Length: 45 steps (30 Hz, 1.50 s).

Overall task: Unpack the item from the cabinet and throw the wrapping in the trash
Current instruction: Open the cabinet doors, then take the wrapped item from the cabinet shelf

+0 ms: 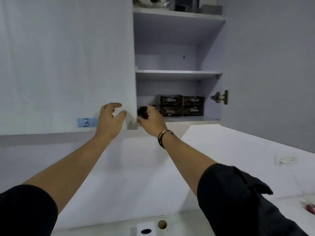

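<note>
A white wall cabinet (177,74) stands open above me. On its bottom shelf sit several dark wrapped boxes (182,105), stacked two high. My right hand (150,119) reaches into that shelf at the left end and is closed around a dark wrapped item (142,110), partly hidden by my fingers. My left hand (110,119) is raised in front of the closed cabinet door beside the opening, fingers spread and curled, holding nothing.
The open door (272,65) swings out at the right, its hinge (220,97) showing. A blue label marked 3 (87,122) is on the closed door. The top shelf holds several items (175,4). Below are a white counter, a wall socket (286,160) and a reddish object (309,207).
</note>
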Each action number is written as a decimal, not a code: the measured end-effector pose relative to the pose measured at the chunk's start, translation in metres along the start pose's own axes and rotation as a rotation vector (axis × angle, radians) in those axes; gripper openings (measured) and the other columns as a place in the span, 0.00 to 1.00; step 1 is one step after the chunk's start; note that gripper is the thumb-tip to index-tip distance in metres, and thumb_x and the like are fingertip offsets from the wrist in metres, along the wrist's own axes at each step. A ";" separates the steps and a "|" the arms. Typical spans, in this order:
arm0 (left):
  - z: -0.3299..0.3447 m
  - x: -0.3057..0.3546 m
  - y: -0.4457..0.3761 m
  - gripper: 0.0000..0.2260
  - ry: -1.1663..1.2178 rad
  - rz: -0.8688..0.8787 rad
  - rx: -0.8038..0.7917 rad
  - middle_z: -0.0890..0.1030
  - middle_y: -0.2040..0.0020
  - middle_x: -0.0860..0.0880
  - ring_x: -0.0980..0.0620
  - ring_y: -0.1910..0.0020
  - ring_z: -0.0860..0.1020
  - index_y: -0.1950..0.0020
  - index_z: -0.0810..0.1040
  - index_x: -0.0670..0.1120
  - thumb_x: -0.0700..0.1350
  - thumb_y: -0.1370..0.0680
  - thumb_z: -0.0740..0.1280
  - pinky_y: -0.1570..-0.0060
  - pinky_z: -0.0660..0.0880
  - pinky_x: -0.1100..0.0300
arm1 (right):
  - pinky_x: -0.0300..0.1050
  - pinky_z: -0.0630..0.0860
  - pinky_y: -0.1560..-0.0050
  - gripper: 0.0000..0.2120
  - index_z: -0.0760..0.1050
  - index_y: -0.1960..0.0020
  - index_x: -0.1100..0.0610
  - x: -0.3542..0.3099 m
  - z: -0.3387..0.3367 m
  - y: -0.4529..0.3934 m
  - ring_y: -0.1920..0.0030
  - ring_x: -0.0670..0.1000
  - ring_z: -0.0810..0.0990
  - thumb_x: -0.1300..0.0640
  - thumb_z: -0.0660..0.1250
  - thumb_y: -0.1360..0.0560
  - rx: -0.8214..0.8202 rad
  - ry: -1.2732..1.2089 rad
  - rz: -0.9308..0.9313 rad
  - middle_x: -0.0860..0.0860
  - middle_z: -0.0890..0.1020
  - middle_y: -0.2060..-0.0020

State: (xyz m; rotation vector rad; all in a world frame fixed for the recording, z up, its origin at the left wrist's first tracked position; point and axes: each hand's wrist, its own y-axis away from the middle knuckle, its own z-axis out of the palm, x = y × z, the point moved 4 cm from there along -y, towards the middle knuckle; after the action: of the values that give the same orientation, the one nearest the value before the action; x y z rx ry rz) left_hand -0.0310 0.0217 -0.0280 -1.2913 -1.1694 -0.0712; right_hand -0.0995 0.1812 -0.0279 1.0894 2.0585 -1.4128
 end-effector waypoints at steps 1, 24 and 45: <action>-0.015 -0.010 -0.007 0.15 -0.008 -0.023 0.022 0.71 0.31 0.49 0.54 0.36 0.71 0.31 0.77 0.48 0.46 0.18 0.67 0.39 0.68 0.60 | 0.48 0.78 0.41 0.23 0.73 0.37 0.58 0.002 0.019 -0.017 0.43 0.52 0.80 0.51 0.75 0.27 -0.051 0.001 0.022 0.52 0.81 0.42; -0.337 0.072 0.083 0.33 0.198 0.055 0.249 0.76 0.29 0.42 0.41 0.27 0.72 0.32 0.78 0.41 0.68 0.23 0.67 0.24 0.61 0.35 | 0.41 0.71 0.74 0.19 0.81 0.61 0.65 -0.190 0.150 0.140 0.76 0.50 0.75 0.55 0.60 0.20 -0.027 -0.834 -0.483 0.61 0.82 0.71; -0.104 0.006 0.022 0.23 -0.389 0.170 0.026 0.70 0.26 0.47 0.48 0.26 0.69 0.28 0.74 0.44 0.48 0.22 0.67 0.26 0.66 0.55 | 0.49 0.78 0.59 0.09 0.79 0.50 0.59 -0.030 0.075 0.017 0.58 0.57 0.82 0.55 0.65 0.25 0.150 0.128 -0.467 0.53 0.84 0.59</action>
State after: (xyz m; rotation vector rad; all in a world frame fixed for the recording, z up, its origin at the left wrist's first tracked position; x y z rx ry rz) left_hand 0.0508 -0.0462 -0.0213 -1.4151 -1.3759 0.3323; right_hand -0.0747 0.1045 -0.0462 0.7983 2.4431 -1.7802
